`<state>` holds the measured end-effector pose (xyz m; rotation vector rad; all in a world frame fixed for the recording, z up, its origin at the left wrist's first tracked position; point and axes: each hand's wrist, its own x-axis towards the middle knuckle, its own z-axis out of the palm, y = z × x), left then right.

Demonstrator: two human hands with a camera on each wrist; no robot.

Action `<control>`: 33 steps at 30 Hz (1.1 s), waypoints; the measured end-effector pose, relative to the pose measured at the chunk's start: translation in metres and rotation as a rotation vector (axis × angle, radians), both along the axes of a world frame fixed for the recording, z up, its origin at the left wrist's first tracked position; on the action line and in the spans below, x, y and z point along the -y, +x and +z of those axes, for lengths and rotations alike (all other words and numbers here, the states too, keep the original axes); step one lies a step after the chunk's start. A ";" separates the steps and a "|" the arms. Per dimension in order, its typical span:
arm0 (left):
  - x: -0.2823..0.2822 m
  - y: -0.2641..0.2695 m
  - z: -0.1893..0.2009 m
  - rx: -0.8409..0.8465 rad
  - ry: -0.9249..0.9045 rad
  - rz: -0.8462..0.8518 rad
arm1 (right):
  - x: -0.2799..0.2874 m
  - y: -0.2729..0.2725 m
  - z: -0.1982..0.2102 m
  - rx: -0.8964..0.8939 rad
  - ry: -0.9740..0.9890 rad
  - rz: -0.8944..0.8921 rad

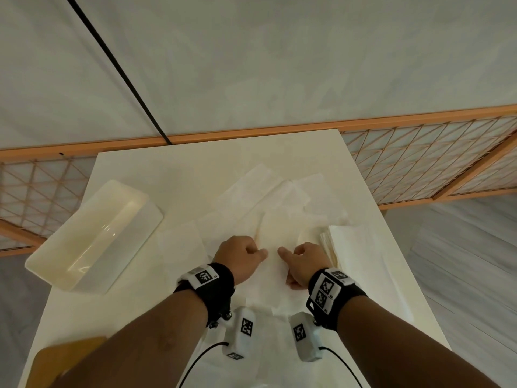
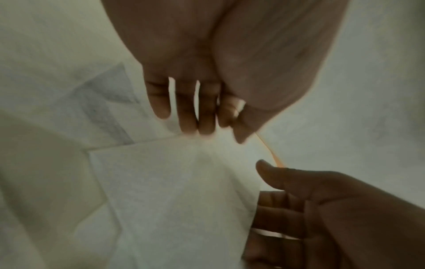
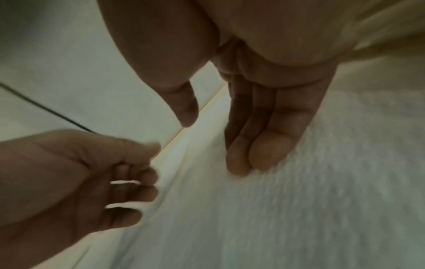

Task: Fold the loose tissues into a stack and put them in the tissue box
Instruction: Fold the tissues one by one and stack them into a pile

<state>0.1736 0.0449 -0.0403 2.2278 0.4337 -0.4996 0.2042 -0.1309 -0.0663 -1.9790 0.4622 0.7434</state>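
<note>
Lying under both hands' fingers (image 3: 264,156): tissue (image 1: 272,264), w/ thumbs facing.

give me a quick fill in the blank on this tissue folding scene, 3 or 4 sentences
1. The open tissue box sits on the person's ____ side of the table.
2. The folded stack lies beside the ____ hand.
3. The inside of the tissue box is ____.
4. The left hand and right hand work on a ____ lying between them.

Missing words: left; right; empty; tissue
</note>
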 end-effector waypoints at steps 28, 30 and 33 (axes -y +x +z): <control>-0.037 -0.031 0.020 -0.284 -0.737 0.734 | -0.037 -0.049 0.029 0.665 -0.096 0.812; -0.050 -0.042 0.015 -0.267 -0.647 0.747 | -0.032 -0.059 0.034 0.491 -0.034 0.888; -0.072 -0.062 0.011 -0.302 -0.385 0.586 | -0.022 -0.070 0.042 0.288 -0.067 1.089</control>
